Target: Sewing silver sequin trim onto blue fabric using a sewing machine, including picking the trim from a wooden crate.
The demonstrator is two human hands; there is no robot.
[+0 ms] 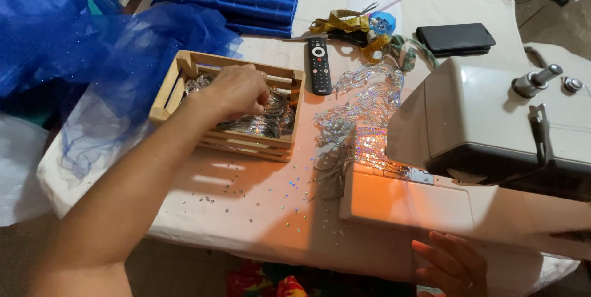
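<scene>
My left hand (231, 92) reaches into a small wooden crate (184, 61) and its fingers close on the silvery sequin trim (271, 121) piled inside. My right hand (449, 266) rests with fingers spread at the near edge of the table, just below the white sewing machine (492, 118), holding nothing. A sheet of sparkling sequin appliqué (363, 112) lies between the crate and the machine, its lower end lit under the machine's lamp.
Blue tulle and satin fabric (92, 32) is heaped at the left and back. A black remote (318, 66), a yellow tape measure (345, 23), scissors and a black phone (455, 38) lie at the back. Loose sequins (271, 195) dot the cream tablecloth.
</scene>
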